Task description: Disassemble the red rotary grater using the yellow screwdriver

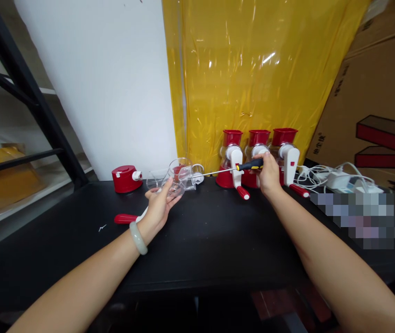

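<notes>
Left hand point(158, 206) cups the clear plastic housing point(178, 179) from below, fingers curled around it, lifted just above the black tabletop point(200, 240). Right hand point(268, 175) is closed in a fist around the screwdriver point(239, 168) by its black-and-yellow handle.

Screwdriver lies nearly level, long axis running right to left, tip aimed into the housing, handle toward the three assembled red-and-white grinders point(258, 155) behind the right hand.

Risks, as we judge them: the tip may slip off its seat and scratch the clear wall or jab our left palm, since that hand sits right behind the target. The housing is held only from below; a hard push could tip it out. The loose red crank handle point(125, 218) lies beside the left wrist.
</notes>
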A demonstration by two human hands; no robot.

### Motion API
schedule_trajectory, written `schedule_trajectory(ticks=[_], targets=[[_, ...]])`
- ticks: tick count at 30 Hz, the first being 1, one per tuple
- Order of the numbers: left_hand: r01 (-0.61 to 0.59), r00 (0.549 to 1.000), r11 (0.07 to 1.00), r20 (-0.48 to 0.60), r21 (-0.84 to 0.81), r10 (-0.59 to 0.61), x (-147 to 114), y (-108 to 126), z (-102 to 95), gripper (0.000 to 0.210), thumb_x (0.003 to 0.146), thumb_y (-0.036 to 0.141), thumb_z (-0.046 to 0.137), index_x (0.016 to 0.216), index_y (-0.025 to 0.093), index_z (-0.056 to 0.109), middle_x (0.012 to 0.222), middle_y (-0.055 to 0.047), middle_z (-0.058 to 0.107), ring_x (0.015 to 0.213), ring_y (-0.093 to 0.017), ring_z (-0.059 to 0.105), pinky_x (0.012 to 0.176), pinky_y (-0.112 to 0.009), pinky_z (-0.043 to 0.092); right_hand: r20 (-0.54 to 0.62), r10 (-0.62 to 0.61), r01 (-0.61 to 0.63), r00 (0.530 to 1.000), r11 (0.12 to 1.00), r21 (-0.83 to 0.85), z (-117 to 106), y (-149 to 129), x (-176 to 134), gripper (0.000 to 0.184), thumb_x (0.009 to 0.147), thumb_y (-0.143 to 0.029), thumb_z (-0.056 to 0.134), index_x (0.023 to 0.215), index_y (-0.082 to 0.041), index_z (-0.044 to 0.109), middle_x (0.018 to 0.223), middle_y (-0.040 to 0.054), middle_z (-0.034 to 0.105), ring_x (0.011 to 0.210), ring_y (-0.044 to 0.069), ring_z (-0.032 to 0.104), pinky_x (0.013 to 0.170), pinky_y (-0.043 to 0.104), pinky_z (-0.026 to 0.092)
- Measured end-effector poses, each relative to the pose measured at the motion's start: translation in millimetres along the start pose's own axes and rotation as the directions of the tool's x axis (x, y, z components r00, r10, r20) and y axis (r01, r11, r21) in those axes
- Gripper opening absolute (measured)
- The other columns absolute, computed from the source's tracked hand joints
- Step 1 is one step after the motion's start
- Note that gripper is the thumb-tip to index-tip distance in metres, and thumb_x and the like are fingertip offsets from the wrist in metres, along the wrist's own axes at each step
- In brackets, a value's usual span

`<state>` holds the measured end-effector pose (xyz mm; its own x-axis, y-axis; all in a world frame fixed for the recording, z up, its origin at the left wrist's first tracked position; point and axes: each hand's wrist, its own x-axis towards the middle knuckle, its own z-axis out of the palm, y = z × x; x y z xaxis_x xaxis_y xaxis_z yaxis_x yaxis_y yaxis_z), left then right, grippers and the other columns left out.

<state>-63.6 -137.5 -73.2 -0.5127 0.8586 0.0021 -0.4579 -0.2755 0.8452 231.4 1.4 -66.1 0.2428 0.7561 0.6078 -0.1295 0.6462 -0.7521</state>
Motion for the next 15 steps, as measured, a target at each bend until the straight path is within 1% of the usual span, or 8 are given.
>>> schedule_trajectory(ticks=[2, 4, 6, 8, 10, 11, 13, 15], targets=[[-0.004, 1.0, 1.0, -0.003, -0.001, 0.004, 1.1, 0.1, -0.4, 0.063, 0.081, 0.027, 0.086, 0.101, 0.029, 0.026, 0.104, -0.002, 0.072, 0.089, -0.022, 0.078, 0.091, -0.048, 0.062, -0.04, 0.01, -0.012, 0.999, 0.998, -0.06, -0.1, 0.9, 0.2, 0.036, 0.082, -0.06, 0.068, 0.081, -0.024, 0.061, 0.073, -0.0023, 0.061, 0.052, 0.011, 0.05, 0.042, 0.024, 0.039], [-0.012, 1.0, 1.0, -0.002, 0.006, 0.012, 2.0, -0.4, -1.3, 0.063, 0.082, 0.027, 0.086, 0.1, 0.029, 0.026, 0.103, -0.002, 0.072, 0.09, -0.022, 0.078, 0.092, -0.048, 0.062, -0.071, 0.04, -0.042, 0.997, 0.998, -0.037, 1.1, 1.2, 0.5, 0.03, 0.077, -0.051, 0.075, 0.081, -0.024, 0.061, 0.075, -0.0029, 0.061, 0.053, 0.011, 0.049, 0.042, 0.023, 0.039], [-0.02, 1.0, 1.0, 0.003, 0.012, 0.02, 2.2, -0.9, -2.0, 0.062, 0.082, 0.027, 0.085, 0.1, 0.029, 0.025, 0.102, -0.001, 0.072, 0.089, -0.022, 0.078, 0.092, -0.049, 0.062, -0.067, 0.075, -0.071, 0.995, 0.995, 0.064, 3.0, 0.9, 0.9, 0.025, 0.074, -0.045, 0.075, 0.081, -0.025, 0.061, 0.076, -0.0033, 0.059, 0.057, 0.011, 0.052, 0.044, 0.023, 0.042], [-0.018, 1.0, 1.0, 0.008, 0.016, 0.018, 2.0, -1.4, -2.4, 0.063, 0.082, 0.027, 0.086, 0.1, 0.029, 0.025, 0.102, -0.002, 0.072, 0.088, -0.022, 0.078, 0.092, -0.05, 0.062, -0.03, 0.104, -0.097, 0.994, 0.977, 0.192, 4.2, 0.4, 1.1, 0.023, 0.072, -0.043, 0.072, 0.083, -0.026, 0.06, 0.078, -0.0034, 0.058, 0.06, 0.012, 0.053, 0.047, 0.023, 0.045], [-0.01, 1.0, 1.0, 0.007, 0.019, 0.01, 1.6, -1.7, -2.5, 0.063, 0.082, 0.027, 0.086, 0.1, 0.029, 0.026, 0.104, -0.002, 0.072, 0.088, -0.022, 0.078, 0.092, -0.049, 0.062, 0.009, 0.108, -0.107, 0.994, 0.956, 0.272, 4.0, 0.5, 0.9, 0.024, 0.073, -0.044, 0.07, 0.084, -0.026, 0.059, 0.081, -0.0028, 0.058, 0.063, 0.013, 0.055, 0.048, 0.024, 0.047], [-0.008, 1.0, 1.0, 0.008, 0.021, 0.008, 1.5, -1.9, -2.5, 0.064, 0.082, 0.027, 0.086, 0.1, 0.029, 0.026, 0.104, -0.002, 0.072, 0.088, -0.022, 0.078, 0.092, -0.049, 0.062, 0.018, 0.1, -0.101, 0.995, 0.954, 0.283, 3.3, 0.8, 0.8, 0.025, 0.074, -0.047, 0.07, 0.084, -0.026, 0.059, 0.083, -0.0023, 0.058, 0.065, 0.013, 0.057, 0.049, 0.024, 0.047], [-0.014, 1.0, 1.0, 0.012, 0.022, 0.014, 1.5, -2.3, -2.8, 0.063, 0.082, 0.028, 0.086, 0.101, 0.029, 0.026, 0.105, -0.002, 0.071, 0.088, -0.021, 0.078, 0.091, -0.048, 0.063, 0.017, 0.074, -0.075, 0.997, 0.965, 0.252, 1.2, 2.3, 0.6, 0.032, 0.078, -0.056, 0.067, 0.083, -0.026, 0.06, 0.083, -0.0013, 0.059, 0.065, 0.014, 0.058, 0.048, 0.025, 0.047], [-0.027, 0.999, 0.999, 0.018, 0.022, 0.026, 1.9, -2.6, -3.2, 0.062, 0.083, 0.028, 0.085, 0.101, 0.029, 0.026, 0.103, -0.002, 0.071, 0.088, -0.022, 0.078, 0.09, -0.048, 0.063, -0.003, 0.044, -0.043, 0.999, 0.985, 0.166, -1.1, 4.3, 0.6, 0.044, 0.085, -0.068, 0.059, 0.082, -0.025, 0.061, 0.078, -0.0006, 0.059, 0.059, 0.014, 0.056, 0.046, 0.026, 0.045]])
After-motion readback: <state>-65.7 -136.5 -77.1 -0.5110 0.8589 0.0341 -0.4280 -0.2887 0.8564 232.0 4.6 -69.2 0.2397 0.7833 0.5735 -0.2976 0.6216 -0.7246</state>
